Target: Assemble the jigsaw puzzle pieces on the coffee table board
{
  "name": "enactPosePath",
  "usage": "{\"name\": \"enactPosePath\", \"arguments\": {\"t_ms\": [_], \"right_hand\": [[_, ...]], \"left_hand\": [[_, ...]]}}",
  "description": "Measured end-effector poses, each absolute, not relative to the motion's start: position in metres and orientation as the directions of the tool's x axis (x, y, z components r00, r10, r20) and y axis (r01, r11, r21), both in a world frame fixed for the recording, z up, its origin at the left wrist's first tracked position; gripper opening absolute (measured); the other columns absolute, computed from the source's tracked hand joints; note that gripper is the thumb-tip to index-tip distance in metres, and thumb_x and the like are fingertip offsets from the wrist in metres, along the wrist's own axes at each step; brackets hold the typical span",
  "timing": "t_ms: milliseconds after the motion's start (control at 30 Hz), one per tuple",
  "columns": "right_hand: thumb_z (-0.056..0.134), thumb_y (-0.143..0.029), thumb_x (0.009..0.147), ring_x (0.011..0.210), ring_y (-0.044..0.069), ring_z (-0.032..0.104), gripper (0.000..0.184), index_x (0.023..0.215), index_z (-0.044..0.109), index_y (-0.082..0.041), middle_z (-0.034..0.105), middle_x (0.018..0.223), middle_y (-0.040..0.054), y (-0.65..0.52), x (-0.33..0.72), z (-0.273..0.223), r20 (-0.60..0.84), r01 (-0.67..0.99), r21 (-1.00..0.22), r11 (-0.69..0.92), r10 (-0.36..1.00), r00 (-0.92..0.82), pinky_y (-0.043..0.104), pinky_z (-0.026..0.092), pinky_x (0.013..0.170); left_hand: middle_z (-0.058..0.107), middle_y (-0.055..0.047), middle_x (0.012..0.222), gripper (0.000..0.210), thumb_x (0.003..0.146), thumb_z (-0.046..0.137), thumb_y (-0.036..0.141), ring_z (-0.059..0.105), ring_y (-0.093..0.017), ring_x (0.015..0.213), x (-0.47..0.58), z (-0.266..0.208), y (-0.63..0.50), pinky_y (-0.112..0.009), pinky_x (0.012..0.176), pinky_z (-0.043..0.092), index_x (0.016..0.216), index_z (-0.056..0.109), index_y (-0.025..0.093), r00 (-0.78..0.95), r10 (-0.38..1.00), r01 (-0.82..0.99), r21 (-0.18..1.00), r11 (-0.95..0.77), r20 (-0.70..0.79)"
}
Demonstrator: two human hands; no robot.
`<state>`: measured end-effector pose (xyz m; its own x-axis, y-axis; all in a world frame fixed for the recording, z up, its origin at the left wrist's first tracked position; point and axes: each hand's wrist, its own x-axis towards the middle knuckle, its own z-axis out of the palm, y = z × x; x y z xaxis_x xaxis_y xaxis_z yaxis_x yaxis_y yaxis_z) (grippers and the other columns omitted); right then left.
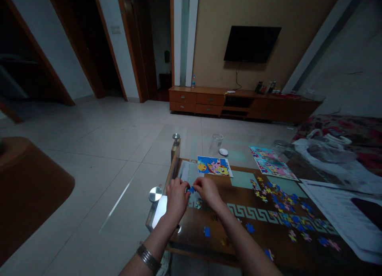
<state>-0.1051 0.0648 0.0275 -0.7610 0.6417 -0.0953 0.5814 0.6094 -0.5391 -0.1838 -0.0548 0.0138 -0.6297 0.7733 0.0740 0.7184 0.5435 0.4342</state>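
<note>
So the glass surface point(193, 233) is pretty cluttered: a cartoon picture card point(214, 166) lies just beyond the hands, a clear jar point(216, 144) and white lid point(223, 152) sit toward the far edge, and loose puzzle pieces point(286, 206) sprawl toward the near right corner, beside papers point(334, 212). Over toward the left edge, the left hand point(178, 193) and right hand point(208, 191) have their fingers pinched on a small blue piece point(191, 189). Fingers partly cover it, so can't tell its long axis or which way it points.
</note>
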Motion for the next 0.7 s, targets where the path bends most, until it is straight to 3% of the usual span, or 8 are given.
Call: {"name": "enactPosePath", "arguments": {"t_ms": [300,567,700], "right_hand": [[0.058,-0.013,0.080,0.086,0.022,0.064,0.014,0.084,0.071,-0.016,0.072,0.091,0.0102,0.056,-0.104,0.030,-0.056,0.592,-0.480,0.647,0.651,-0.757,0.026,0.039,0.069],[0.061,-0.007,0.076,0.085,0.018,0.064,0.023,0.094,0.072,-0.016,0.072,0.089,0.0068,0.069,-0.100,0.021,-0.075,0.523,-0.591,0.614,0.604,-0.793,0.025,0.042,0.076],[0.064,-0.011,0.076,0.088,0.020,0.063,0.019,0.093,0.072,-0.017,0.070,0.093,0.0075,0.066,-0.098,0.022,-0.051,0.531,-0.553,0.642,0.610,-0.791,0.026,0.041,0.077]], "left_hand": [[0.057,-0.004,0.102,0.014,0.082,0.061,0.019,0.049,-0.024,0.105,-0.184,0.014,-0.053,-0.036,0.088,0.035,0.095,0.067,0.024,-0.636,0.769,0.707,0.444,0.551,0.057],[0.057,-0.004,0.104,0.014,0.083,0.061,0.020,0.049,-0.024,0.106,-0.185,0.013,-0.054,-0.035,0.088,0.035,0.096,0.066,0.024,-0.626,0.778,0.712,0.445,0.543,0.052],[0.057,-0.004,0.103,0.015,0.083,0.061,0.020,0.049,-0.024,0.106,-0.185,0.012,-0.054,-0.036,0.088,0.035,0.096,0.065,0.024,-0.624,0.779,0.716,0.444,0.539,0.061]]}}
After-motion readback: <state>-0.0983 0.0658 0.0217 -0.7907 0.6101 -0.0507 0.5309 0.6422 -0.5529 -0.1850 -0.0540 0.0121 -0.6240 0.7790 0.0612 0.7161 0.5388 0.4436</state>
